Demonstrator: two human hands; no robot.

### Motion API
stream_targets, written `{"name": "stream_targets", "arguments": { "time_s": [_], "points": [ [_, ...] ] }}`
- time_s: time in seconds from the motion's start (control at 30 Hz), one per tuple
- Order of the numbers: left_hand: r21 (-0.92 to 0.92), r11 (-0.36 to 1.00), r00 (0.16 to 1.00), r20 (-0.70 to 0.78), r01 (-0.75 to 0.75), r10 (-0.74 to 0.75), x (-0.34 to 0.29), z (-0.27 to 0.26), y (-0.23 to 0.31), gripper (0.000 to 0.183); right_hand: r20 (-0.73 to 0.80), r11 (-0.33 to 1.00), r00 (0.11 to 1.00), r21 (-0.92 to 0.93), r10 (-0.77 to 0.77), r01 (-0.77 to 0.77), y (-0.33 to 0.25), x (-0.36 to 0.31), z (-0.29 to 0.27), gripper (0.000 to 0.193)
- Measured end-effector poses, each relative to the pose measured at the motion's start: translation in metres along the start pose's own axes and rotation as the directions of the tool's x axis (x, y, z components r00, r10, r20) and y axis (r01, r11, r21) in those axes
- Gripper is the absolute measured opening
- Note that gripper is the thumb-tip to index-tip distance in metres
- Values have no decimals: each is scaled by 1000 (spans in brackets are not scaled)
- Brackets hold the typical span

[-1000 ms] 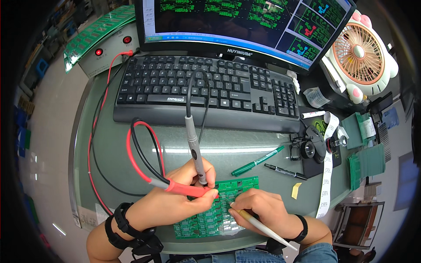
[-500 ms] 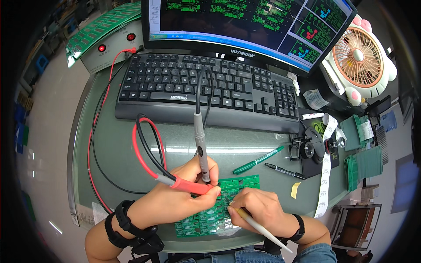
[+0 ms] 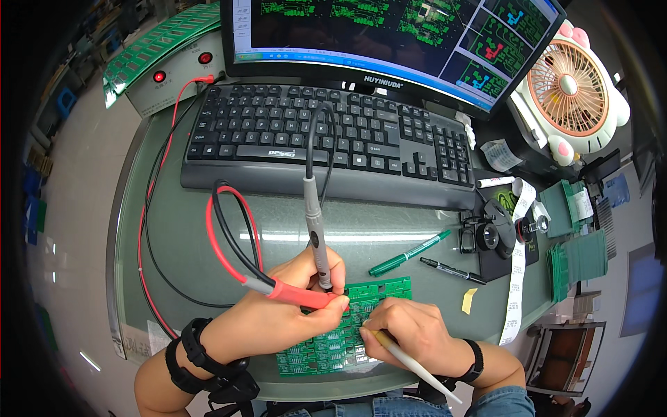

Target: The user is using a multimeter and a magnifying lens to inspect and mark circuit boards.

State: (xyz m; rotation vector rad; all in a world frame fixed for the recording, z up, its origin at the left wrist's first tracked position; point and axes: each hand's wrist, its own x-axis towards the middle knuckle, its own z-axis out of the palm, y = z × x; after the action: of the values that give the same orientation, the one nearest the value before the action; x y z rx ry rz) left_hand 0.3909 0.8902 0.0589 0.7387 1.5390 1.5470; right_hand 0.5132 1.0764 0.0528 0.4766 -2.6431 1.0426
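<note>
A green circuit board (image 3: 323, 354) lies on the desk near its front edge, partly covered by both hands. My left hand (image 3: 288, 306) is closed on two test probes over the board's upper left. The red probe (image 3: 302, 295) lies slanted, its end by my thumb; the grey probe (image 3: 317, 240) stands nearly upright between the fingers. Their tips are hidden. My right hand (image 3: 410, 330) rests on the board's right side, closed around a slim tool (image 3: 417, 365) with a tan grip and a white tapered end pointing toward me. Its working tip is hidden under the fingers.
A black keyboard (image 3: 333, 142) lies beyond the hands, below a monitor (image 3: 361, 42). Probe leads run left to a grey box (image 3: 174, 80). To the right lie a green marker (image 3: 410, 254), a black pen (image 3: 451, 271), a mouse (image 3: 499, 226), a paper strip (image 3: 514, 292) and a fan (image 3: 568, 87).
The hands and both probes hold almost the same place over the board. Only a slight shift of the whole view shows.
</note>
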Motion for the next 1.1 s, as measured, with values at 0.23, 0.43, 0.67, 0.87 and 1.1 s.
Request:
{"name": "stream_targets", "arguments": {
  "time_s": [0.23, 0.43, 0.67, 0.87, 1.1],
  "points": [
    [22, 1000, 1000, -1, 0, 0, 0, 0, 1, 26, -1, 1000, 1000, 2, 5, -5, 0, 0, 0, 23],
    [-8, 1000, 1000, 3, -2, 2, 0, -1, 0, 25, 1, 1000, 1000, -7, 12, -12, -1, 1, 1, 23],
    [-15, 1000, 1000, -5, 1, -1, 0, -1, 1, 25, 1, 1000, 1000, -19, 4, -4, 0, 0, 1, 23],
    [-2, 1000, 1000, 7, -12, 12, 0, -1, 0, 25, 0, 1000, 1000, -23, 10, -10, 0, 0, 1, 24],
    [-6, 1000, 1000, 12, 7, -7, 0, -1, 0, 25, -13, 1000, 1000, -10, 11, -11, 1, 0, 2, 23]
  ]
}}
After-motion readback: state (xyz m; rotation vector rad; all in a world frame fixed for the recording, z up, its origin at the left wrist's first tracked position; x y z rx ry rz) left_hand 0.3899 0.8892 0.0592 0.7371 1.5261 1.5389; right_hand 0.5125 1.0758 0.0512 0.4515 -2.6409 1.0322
